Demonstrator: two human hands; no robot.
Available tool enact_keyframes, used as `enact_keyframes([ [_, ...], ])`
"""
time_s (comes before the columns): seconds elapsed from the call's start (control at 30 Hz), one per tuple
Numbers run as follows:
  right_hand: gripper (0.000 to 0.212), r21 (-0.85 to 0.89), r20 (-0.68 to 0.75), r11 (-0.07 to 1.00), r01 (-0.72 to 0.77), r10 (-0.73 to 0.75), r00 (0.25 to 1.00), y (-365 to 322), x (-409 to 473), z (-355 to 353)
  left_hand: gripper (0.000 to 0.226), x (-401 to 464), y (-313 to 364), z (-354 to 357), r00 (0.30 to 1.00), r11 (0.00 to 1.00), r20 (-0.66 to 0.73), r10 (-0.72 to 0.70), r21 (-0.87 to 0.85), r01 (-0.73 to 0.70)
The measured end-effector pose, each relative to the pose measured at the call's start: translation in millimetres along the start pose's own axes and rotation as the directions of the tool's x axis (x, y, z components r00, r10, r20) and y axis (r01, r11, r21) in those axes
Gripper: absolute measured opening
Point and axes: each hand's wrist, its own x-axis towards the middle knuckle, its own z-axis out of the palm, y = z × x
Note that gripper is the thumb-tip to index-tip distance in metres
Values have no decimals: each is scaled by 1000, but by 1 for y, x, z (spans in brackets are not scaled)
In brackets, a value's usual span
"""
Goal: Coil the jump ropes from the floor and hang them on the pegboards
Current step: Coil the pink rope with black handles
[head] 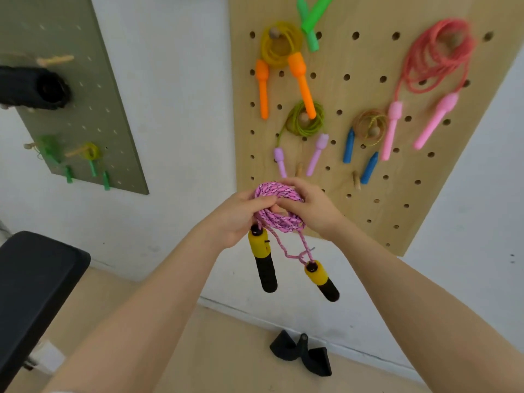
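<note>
A pink speckled jump rope (280, 207) is bundled into a coil between both hands, just below the lower edge of the wooden pegboard (354, 66). My left hand (241, 219) grips the coil's left side and my right hand (314, 207) grips its right side. Two yellow-and-black handles hang under the coil, one (262, 260) close below my left hand, the other (321, 280) lower on a loose strand. Two bare wooden pegs (355, 180) (299, 169) stick out of the board just above my hands.
Several coiled ropes hang on the wooden board: orange-handled (300, 80), pink (431, 69), purple-handled (317, 154), blue-handled (348, 146). A green pegboard (85, 89) at left holds green ropes. A black chair (34, 285) stands lower left. A black object (303, 354) lies on the floor.
</note>
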Motion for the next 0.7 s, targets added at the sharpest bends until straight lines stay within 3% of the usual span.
enact_keyframes([
  [0.13, 10, -28, -67, 999, 42, -44, 997, -24, 5, -17, 26, 4, 26, 8, 999, 989, -1, 51, -136, -51],
  [0.23, 17, 147, 26, 989, -20, 17, 1000, -40, 5, -26, 23, 10, 38, 10, 997, 989, -35, 74, -124, -78],
  [0.37, 44, 429, 77, 899, -91, 64, 995, -43, 1, -15, 25, 11, 43, 9, 978, 979, -132, 164, 146, -144],
  [0.47, 40, 575, 57, 811, -107, 92, 994, -42, -2, -3, 25, 5, 42, 5, 943, 923, -164, 290, 308, -230],
  [0.53, 30, 571, -9, 816, -88, 113, 994, -45, -3, 7, 27, 2, 39, -1, 932, 914, -163, 323, 310, -263],
  [0.7, 18, 347, -204, 938, -11, 87, 975, -63, 11, 18, 25, -3, 40, -17, 932, 921, -82, 354, 202, -332],
])
